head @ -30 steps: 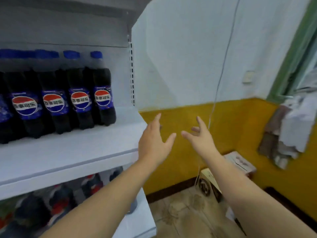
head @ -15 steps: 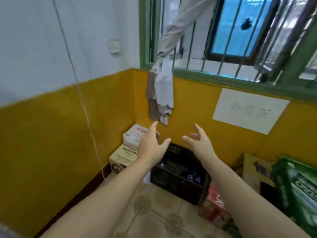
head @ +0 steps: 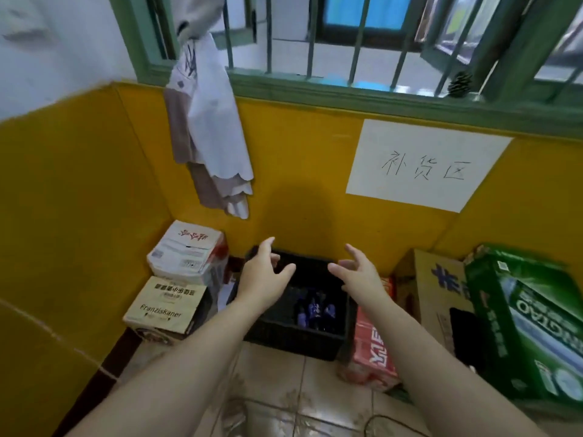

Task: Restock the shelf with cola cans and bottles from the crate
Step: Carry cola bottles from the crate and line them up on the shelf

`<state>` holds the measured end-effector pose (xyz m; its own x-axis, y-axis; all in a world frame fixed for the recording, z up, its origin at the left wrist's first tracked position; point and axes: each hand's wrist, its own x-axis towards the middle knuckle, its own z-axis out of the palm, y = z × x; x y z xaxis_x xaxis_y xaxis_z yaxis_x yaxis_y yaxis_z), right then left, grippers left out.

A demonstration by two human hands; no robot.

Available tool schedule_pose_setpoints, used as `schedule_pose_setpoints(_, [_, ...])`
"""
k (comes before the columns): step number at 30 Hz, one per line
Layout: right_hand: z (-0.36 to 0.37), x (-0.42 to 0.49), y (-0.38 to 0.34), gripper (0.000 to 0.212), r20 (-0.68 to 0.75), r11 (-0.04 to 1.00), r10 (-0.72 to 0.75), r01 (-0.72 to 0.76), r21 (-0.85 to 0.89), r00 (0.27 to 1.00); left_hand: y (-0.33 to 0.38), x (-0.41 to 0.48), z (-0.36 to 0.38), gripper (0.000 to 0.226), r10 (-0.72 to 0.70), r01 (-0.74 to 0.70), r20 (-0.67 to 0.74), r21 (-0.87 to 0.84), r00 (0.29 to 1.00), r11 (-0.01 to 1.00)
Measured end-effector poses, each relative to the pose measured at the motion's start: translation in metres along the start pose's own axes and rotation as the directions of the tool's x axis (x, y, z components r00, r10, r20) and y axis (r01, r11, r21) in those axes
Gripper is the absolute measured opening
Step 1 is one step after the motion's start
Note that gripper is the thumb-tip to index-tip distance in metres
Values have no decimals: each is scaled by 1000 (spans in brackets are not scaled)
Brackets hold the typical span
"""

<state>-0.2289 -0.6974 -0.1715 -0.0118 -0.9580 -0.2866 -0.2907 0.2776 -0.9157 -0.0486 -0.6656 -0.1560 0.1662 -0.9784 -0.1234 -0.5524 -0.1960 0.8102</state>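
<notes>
A black plastic crate (head: 293, 337) stands on the tiled floor against the yellow wall. Inside it, several dark cola bottles with blue labels (head: 314, 312) show near the right side. My left hand (head: 263, 277) is stretched out above the crate's left part, fingers spread and holding nothing. My right hand (head: 358, 275) hovers over the crate's right rim, fingers also spread and empty. The shelf is out of view.
Two stacked cardboard boxes (head: 176, 285) sit left of the crate. A red pack (head: 373, 345), a brown carton (head: 438, 298) and a green beer carton (head: 533, 323) crowd its right. A cloth (head: 208, 127) hangs from the barred window; a paper sign (head: 422, 165) is on the wall.
My view has swung from the shelf with cola bottles round to the corner and down onto the crate. Both hands stayed open and now reach over the crate.
</notes>
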Motion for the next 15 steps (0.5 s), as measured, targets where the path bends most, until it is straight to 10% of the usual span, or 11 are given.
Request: schedule_pose_setpoints(15, [64, 216, 126, 69, -95, 922, 386, -388, -7, 918, -119, 257, 77, 48, -148, 72, 376, 207, 915, 976])
